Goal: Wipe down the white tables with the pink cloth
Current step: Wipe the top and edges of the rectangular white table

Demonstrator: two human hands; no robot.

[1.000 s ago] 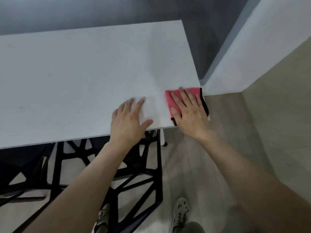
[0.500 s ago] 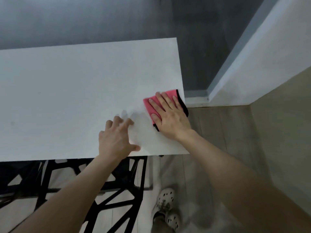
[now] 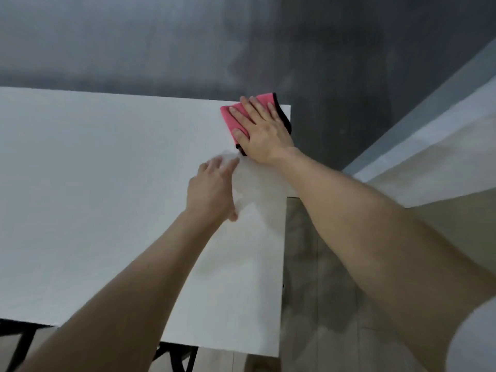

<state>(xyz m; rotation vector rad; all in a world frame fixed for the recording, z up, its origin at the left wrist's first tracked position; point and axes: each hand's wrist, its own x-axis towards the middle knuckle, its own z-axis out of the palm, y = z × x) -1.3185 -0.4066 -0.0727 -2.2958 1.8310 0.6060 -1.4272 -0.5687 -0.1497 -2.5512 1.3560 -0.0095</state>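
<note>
The pink cloth [image 3: 233, 116], edged in black, lies at the far right corner of the white table [image 3: 94, 183]. My right hand [image 3: 261, 130] presses flat on the cloth with fingers spread and straight. My left hand [image 3: 212, 189] rests on the tabletop just in front of the cloth, fingers extended and slightly blurred, holding nothing. Most of the cloth is hidden under my right hand.
A dark grey wall [image 3: 188, 41] runs behind the table. A white wall with a grey skirting [image 3: 418, 124] stands at the right. Wood-look floor [image 3: 322, 291] lies beside the table's right edge. Black table legs [image 3: 24, 342] show under the near edge.
My right hand has slid the cloth from the near right corner along the right edge to the far right corner. My left hand has moved forward on the tabletop after it.
</note>
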